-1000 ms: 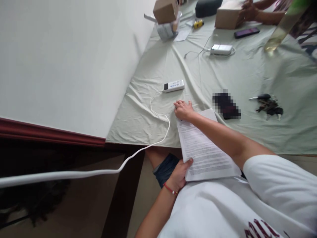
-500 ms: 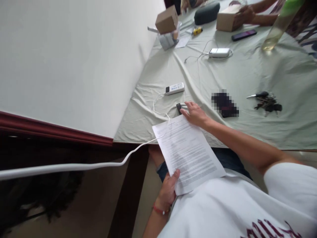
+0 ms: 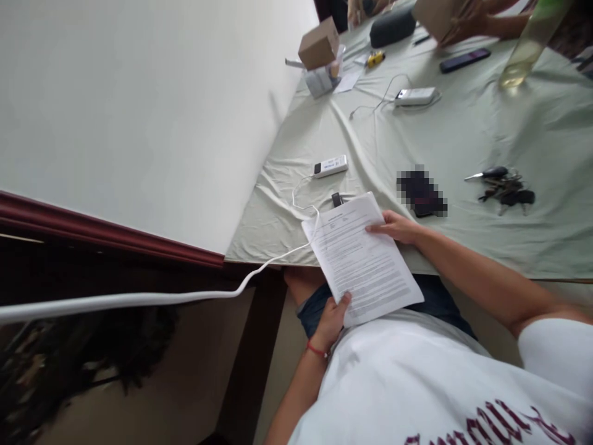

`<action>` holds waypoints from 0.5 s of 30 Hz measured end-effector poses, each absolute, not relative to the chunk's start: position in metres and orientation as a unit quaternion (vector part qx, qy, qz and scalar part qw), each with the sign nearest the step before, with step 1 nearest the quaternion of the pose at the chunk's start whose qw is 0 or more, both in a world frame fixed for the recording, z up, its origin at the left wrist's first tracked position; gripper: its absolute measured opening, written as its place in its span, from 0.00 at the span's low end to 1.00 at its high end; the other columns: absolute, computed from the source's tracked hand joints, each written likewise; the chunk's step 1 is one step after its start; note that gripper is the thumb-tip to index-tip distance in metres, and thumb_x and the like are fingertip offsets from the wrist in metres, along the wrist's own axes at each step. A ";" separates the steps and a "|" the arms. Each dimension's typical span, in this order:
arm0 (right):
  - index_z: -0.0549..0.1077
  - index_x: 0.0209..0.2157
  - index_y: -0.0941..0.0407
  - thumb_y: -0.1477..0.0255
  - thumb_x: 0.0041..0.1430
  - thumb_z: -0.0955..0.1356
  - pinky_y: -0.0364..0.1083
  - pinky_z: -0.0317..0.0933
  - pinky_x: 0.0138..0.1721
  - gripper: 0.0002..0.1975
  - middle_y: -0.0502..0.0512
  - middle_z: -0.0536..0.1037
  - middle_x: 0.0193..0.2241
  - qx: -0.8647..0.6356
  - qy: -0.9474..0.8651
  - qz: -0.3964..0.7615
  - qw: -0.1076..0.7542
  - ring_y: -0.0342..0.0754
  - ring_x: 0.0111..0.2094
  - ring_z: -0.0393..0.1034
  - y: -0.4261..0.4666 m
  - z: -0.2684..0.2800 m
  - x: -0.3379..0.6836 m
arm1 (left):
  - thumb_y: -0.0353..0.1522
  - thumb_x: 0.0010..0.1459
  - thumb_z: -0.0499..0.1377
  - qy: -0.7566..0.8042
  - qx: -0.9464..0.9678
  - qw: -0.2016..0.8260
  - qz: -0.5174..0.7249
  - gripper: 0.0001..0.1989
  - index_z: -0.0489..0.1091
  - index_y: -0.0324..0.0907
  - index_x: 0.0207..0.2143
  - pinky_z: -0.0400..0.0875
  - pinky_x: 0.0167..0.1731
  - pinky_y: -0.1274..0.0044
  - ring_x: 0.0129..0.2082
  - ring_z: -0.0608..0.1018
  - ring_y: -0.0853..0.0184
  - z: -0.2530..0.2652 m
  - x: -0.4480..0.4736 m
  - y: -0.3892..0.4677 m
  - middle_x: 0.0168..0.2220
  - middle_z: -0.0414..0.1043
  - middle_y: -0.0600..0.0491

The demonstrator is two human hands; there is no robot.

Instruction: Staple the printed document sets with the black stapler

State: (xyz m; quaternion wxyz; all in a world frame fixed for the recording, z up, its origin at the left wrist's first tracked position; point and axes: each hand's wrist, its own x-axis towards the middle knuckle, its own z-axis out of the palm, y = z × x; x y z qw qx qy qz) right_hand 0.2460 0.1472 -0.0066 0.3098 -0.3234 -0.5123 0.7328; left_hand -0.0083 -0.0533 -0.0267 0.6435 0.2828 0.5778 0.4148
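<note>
A sheaf of printed paper [image 3: 365,266] is tilted between my lap and the table's edge. My left hand [image 3: 334,316] grips its lower left side, thumb on top and fingers hidden underneath. At the upper right edge my right hand [image 3: 397,227] holds it too, with the thumb laid over the print. Just beyond the top edge lies a small black object [image 3: 337,199], partly covered by the paper. A white cable [image 3: 273,267] runs from the left up to the sheets and on to a white power bank [image 3: 330,165].
Right of the paper lie a pixelated dark phone [image 3: 421,193] and a bunch of keys [image 3: 507,188]. Farther back are another white device [image 3: 416,96], a phone [image 3: 465,60], a bottle [image 3: 519,68], a dark case [image 3: 393,28] and a cardboard box [image 3: 319,43]. Another person's hands hold a box [image 3: 440,18].
My right hand has come back from beyond the paper's top corner and now grips its right edge. The paper has shifted up with my left hand. The other person's box has been lifted and tilted.
</note>
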 end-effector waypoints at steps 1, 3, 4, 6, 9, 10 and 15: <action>0.82 0.37 0.59 0.52 0.44 0.82 0.51 0.74 0.39 0.27 0.57 0.85 0.35 -0.333 -0.505 0.731 0.316 0.52 0.34 0.79 0.147 -0.009 0.246 | 0.52 0.47 0.76 0.576 0.265 0.648 0.423 0.34 0.82 0.34 0.47 0.72 0.62 0.55 0.53 0.84 0.45 -0.030 -0.006 -0.055 0.47 0.85 0.37; 0.82 0.34 0.59 0.51 0.45 0.82 0.50 0.74 0.37 0.26 0.57 0.84 0.33 -0.338 -0.508 0.723 0.325 0.50 0.31 0.78 0.146 -0.010 0.245 | 0.49 0.43 0.78 0.572 0.216 0.656 0.443 0.34 0.82 0.36 0.46 0.72 0.62 0.55 0.54 0.83 0.44 -0.034 -0.003 -0.059 0.45 0.85 0.39; 0.82 0.34 0.59 0.51 0.47 0.81 0.50 0.74 0.36 0.25 0.57 0.84 0.32 -0.338 -0.510 0.719 0.329 0.50 0.31 0.78 0.145 -0.010 0.245 | 0.48 0.40 0.80 0.572 0.191 0.659 0.451 0.34 0.82 0.36 0.45 0.72 0.62 0.54 0.55 0.83 0.44 -0.036 -0.002 -0.062 0.45 0.86 0.39; 0.83 0.34 0.58 0.51 0.48 0.81 0.50 0.75 0.36 0.24 0.56 0.84 0.32 -0.341 -0.508 0.714 0.341 0.51 0.31 0.78 0.143 -0.010 0.246 | 0.44 0.36 0.81 0.574 0.156 0.664 0.454 0.34 0.81 0.37 0.44 0.72 0.62 0.54 0.56 0.82 0.43 -0.036 -0.002 -0.065 0.44 0.86 0.40; 0.82 0.32 0.57 0.52 0.48 0.80 0.50 0.75 0.35 0.22 0.55 0.83 0.31 -0.344 -0.514 0.703 0.351 0.51 0.30 0.77 0.141 -0.009 0.246 | 0.42 0.37 0.81 0.579 0.156 0.668 0.441 0.33 0.80 0.36 0.45 0.75 0.59 0.57 0.54 0.83 0.44 -0.036 0.001 -0.067 0.45 0.85 0.39; 0.82 0.32 0.57 0.52 0.48 0.80 0.50 0.75 0.35 0.22 0.55 0.83 0.30 -0.343 -0.518 0.701 0.351 0.51 0.30 0.77 0.141 -0.009 0.246 | 0.41 0.38 0.81 0.588 0.161 0.663 0.435 0.33 0.80 0.36 0.45 0.78 0.57 0.58 0.52 0.84 0.46 -0.036 0.002 -0.067 0.45 0.85 0.40; 0.83 0.33 0.57 0.52 0.46 0.81 0.50 0.75 0.36 0.23 0.55 0.84 0.32 -0.339 -0.515 0.704 0.351 0.52 0.32 0.78 0.141 -0.006 0.244 | 0.43 0.49 0.76 0.680 0.183 0.579 0.411 0.27 0.76 0.38 0.47 0.79 0.26 0.74 0.36 0.85 0.59 -0.038 0.000 -0.062 0.42 0.84 0.44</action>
